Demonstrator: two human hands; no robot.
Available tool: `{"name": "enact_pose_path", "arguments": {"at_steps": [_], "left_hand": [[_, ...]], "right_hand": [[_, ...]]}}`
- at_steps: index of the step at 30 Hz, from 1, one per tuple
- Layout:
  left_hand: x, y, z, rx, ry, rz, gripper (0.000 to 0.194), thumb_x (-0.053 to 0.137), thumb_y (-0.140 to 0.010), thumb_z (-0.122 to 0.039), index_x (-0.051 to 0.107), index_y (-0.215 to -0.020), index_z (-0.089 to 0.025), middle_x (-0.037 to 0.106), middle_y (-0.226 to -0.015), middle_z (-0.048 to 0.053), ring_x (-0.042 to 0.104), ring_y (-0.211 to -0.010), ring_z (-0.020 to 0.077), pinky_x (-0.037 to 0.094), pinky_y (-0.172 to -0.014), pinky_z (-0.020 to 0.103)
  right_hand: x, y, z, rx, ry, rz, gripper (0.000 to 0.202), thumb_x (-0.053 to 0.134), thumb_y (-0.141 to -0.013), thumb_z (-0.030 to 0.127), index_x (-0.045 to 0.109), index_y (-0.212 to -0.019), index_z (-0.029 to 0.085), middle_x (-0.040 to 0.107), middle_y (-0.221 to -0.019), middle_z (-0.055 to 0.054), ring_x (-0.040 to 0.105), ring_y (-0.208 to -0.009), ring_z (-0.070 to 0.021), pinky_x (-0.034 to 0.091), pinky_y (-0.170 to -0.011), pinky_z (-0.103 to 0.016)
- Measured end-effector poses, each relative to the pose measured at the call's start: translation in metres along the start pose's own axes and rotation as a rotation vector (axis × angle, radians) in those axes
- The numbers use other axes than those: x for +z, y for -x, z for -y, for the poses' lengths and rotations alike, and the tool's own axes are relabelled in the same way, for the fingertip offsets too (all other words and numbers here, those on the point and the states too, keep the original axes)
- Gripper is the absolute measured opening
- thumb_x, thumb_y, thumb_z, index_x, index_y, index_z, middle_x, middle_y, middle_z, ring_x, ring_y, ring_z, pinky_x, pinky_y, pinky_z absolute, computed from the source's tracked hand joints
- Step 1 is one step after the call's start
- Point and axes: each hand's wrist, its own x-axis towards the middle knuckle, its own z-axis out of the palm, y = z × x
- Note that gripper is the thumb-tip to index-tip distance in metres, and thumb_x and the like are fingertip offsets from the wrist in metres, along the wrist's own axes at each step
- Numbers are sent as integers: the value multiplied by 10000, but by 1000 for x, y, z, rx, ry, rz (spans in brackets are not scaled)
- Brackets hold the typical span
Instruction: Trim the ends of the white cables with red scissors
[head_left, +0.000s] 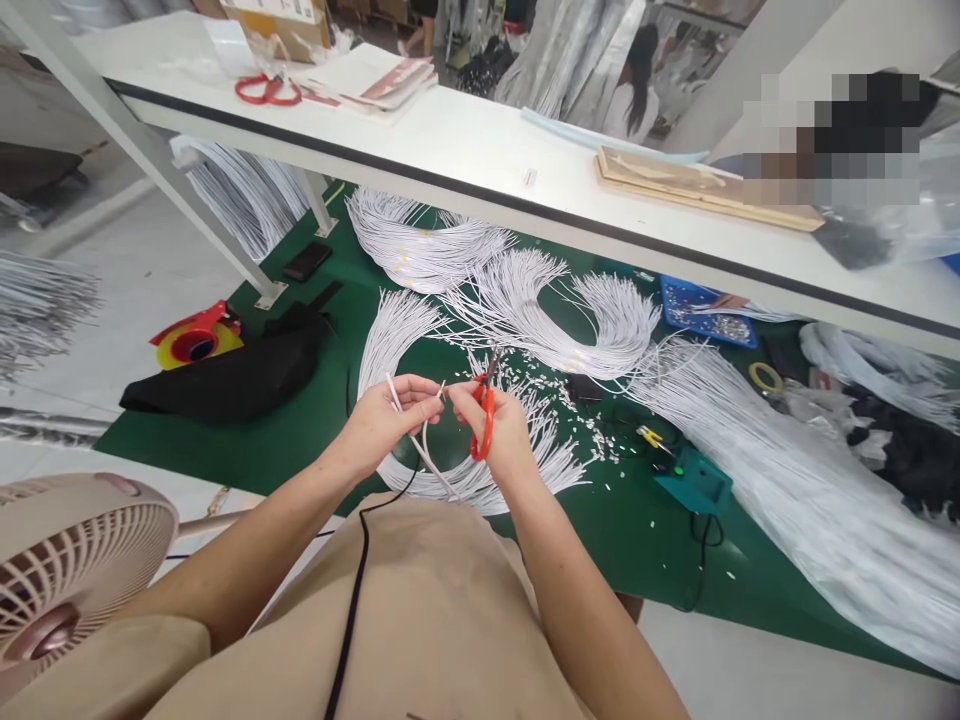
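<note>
Pinched between the thumb and fingers of my left hand (394, 415) is a white cable (427, 455), its short end standing up near my fingertips. My right hand (499, 425) has red-handled scissors (484, 425) in its palm, blades pointing away from me. The right thumb and forefinger reach to the cable end, close to the left fingertips; whether they grip it I cannot tell. Around and beneath both hands a curved bundle of white cables (394, 330) lies on the green table top (622, 555). Small white scraps (600, 440) are strewn to the right of the scissors.
More cable bundles (555, 320) lie behind and to the right. A tape dispenser (199, 340) and black cloth (232, 375) sit at left, beside a fan (82, 570). A teal device (694, 480) and blue tray (709, 312) are at right. A white shelf (480, 150) spans the back.
</note>
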Motion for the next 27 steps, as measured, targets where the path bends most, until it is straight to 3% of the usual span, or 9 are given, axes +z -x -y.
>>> {"name": "enact_pose_path", "arguments": {"at_steps": [6,13,22,25,27], "left_hand": [[2,2,-6,32,-142,-60,233,682,-666,-326,627,-802,-144,621,-646,18,542,-556,104,381,-485,208],[2,3,-4,117,-273,-71,187,644,-699,-312,620,-799,-155,645,-719,30,581,-637,132,436,-559,226],[2,6,-4,167,-440,-156,177,534,-774,-300,648,-829,-176,653,-721,17,588,-667,141,434,-655,248],[1,6,-7,124,-389,-118,200,550,-762,-326,645,-832,-164,651,-710,27,582,-650,147,431,-642,254],[1,5,-8,89,-326,-76,223,566,-751,-349,642,-836,-157,644,-700,33,570,-635,146,426,-626,253]], "right_hand": [[-9,4,-8,-164,815,35,186,524,-775,335,607,-714,180,567,-719,-15,487,-635,-116,307,-552,-229],[-9,9,2,-148,1170,27,206,470,-798,283,567,-651,177,569,-718,-34,503,-653,-139,284,-553,-250],[-2,15,0,-158,1155,-25,211,476,-815,313,616,-736,176,588,-751,-57,521,-688,-158,330,-631,-269],[-6,13,-3,-119,965,-12,220,523,-781,359,611,-692,178,579,-725,-50,499,-649,-150,335,-594,-268],[-8,11,-2,-86,704,-28,221,538,-767,376,613,-694,182,568,-704,-31,484,-623,-135,350,-581,-260]]}}
